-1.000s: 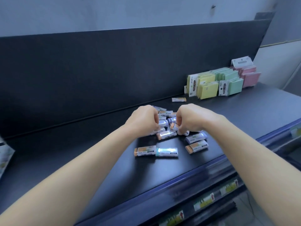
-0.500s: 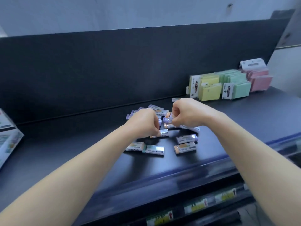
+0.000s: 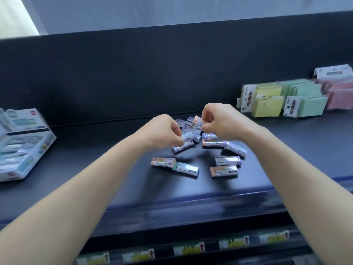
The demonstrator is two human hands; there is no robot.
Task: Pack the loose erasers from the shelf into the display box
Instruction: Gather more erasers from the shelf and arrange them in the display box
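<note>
Erasers (image 3: pixel 213 143) lie in a loose heap at the middle of the shelf (image 3: pixel 95 169), a few nearer its front edge, some overlapping and pointing every way. Each is a small sleeved block with a glossy wrap.

I judge them light and stiff enough to hold shape, but slick under the film. The best hold is a pinch across the long sides at mid-length, not at the bare rubber tip, where the sleeve might slide off. Several could be gathered at once, though a stack that slippery would likely fan out.

The left hand (image 3: pixel 162 131) is curled over the near side of the heap, its fingers closed round a lilac eraser (image 3: pixel 186 139). Whether it holds a second one underneath I cannot tell. The right hand (image 3: pixel 225 121) pinches an orange-tipped eraser (image 3: pixel 197 121) between thumb and forefinger, raised just above the pile.

The box (image 3: pixel 23 119) sits at the shelf's left edge, well apart from the heap, with its printed flap standing up. It looks partly filled with similar pale packs, but motion blur hides how many there are or how they are rowed.

Sticky notes (image 3: pixel 267 104) lean against the back wall near the right edge.
</note>
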